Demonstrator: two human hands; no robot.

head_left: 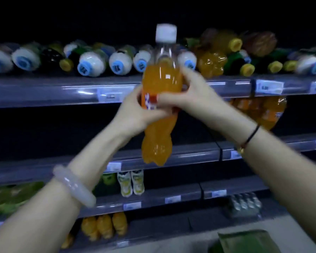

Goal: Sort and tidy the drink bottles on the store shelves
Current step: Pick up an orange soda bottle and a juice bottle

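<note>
An orange soda bottle (161, 83) with a white cap stands upright in mid-air in front of the shelves. My left hand (135, 112) grips its labelled middle from the left. From the right, my right hand (188, 94) wraps its fingers round the same part. The top shelf (44, 92) behind carries a row of bottles lying on their sides, white ones with blue caps (88, 63) on the left and dark green ones with yellow caps (244, 67) on the right.
More orange bottles (266, 112) stand on the second shelf at right. Lower shelves hold pale yellow bottles (130, 182), small orange bottles (104, 227) and a shrink-wrapped pack (244, 203). A green object (244, 241) lies at the bottom right.
</note>
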